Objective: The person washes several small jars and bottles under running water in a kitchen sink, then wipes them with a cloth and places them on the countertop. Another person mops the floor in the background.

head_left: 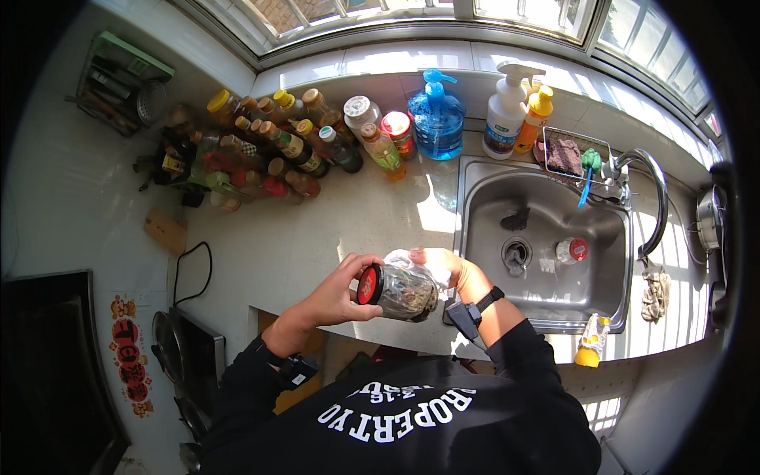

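Note:
A clear glass jar [407,295] lies tilted on its side in the air above the counter's front edge. Its black-rimmed lid with a red top [369,285] faces left, and dry, brownish bits show through the glass. My left hand [335,291] grips the jar around the lid end, thumb below and fingers above. At the jar's other end, my right hand [444,265] presses a white cloth or tissue [396,257] against the glass. Part of that cloth is hidden under my fingers.
Right of me is a steel sink [546,297] holding a small red-lidded jar [572,251]. Many bottles [291,145] crowd the counter's back left. A blue pump bottle [437,122] and a white spray bottle [503,119] stand behind. A yellow-and-white item [591,344] hangs at the front edge.

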Demonstrator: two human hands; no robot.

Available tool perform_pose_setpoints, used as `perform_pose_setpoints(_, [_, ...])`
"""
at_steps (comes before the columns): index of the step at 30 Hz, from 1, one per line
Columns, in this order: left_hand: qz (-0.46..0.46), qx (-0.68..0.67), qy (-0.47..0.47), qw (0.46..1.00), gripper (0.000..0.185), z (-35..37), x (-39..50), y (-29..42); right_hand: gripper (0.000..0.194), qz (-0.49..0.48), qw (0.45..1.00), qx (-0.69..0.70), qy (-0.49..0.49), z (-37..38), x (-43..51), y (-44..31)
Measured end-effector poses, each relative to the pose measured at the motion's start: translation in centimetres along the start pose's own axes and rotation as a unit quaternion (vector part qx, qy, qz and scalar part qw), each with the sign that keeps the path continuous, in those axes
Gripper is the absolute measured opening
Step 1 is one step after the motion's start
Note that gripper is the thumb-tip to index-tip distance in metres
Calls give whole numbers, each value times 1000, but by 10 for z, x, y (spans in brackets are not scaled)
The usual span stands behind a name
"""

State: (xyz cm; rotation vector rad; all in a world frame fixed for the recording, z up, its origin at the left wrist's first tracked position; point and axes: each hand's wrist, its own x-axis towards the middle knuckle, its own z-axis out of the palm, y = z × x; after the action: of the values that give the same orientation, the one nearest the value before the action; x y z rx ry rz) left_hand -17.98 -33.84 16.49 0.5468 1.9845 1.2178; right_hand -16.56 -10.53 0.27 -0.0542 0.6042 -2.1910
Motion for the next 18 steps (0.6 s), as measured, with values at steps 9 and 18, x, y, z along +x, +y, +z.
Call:
perform_pose_setpoints(9, [69, 201, 247, 945, 76, -45, 3, -88, 36, -226, 851, 451, 145, 69, 117, 88])
perform_pose_setpoints(18, [88, 418, 239, 872, 82, -158, 84, -116, 41, -286, 680, -473, 481, 12, 168, 10])
